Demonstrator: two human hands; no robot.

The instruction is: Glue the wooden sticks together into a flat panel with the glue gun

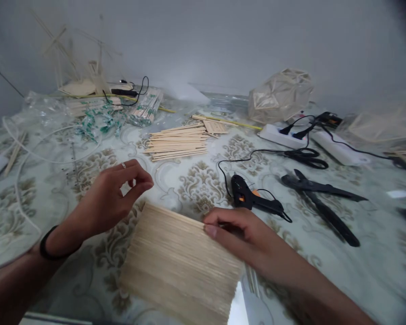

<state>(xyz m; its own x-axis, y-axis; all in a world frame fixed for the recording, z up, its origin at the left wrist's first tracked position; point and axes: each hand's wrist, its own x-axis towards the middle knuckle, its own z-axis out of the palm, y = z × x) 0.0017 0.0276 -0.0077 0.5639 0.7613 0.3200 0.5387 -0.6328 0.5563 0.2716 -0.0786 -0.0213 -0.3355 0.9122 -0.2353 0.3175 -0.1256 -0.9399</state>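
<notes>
A flat panel of thin wooden sticks [182, 266], laid side by side, is in front of me, tilted slightly. My right hand [243, 234] pinches the panel's far edge between thumb and fingers. Just beyond the panel's far left corner hovers my left hand [118, 192], thumb and fingertips pressed together, with nothing visible in them. A ring and a black wristband are on that arm. Loose wooden sticks [179, 142] lie in a pile farther back. Close to my right hand, a black glue gun [253, 196] rests on its side on the patterned tablecloth [203, 185].
Black cutting pliers [320, 201] lie at the right. Behind them are a white power strip [284, 135] with cords and a plastic-wrapped stick structure [280, 95]. Bagged sticks [147, 106] and crumpled plastic [43, 108] fill the back left. A white cable [18, 189] curves along the left.
</notes>
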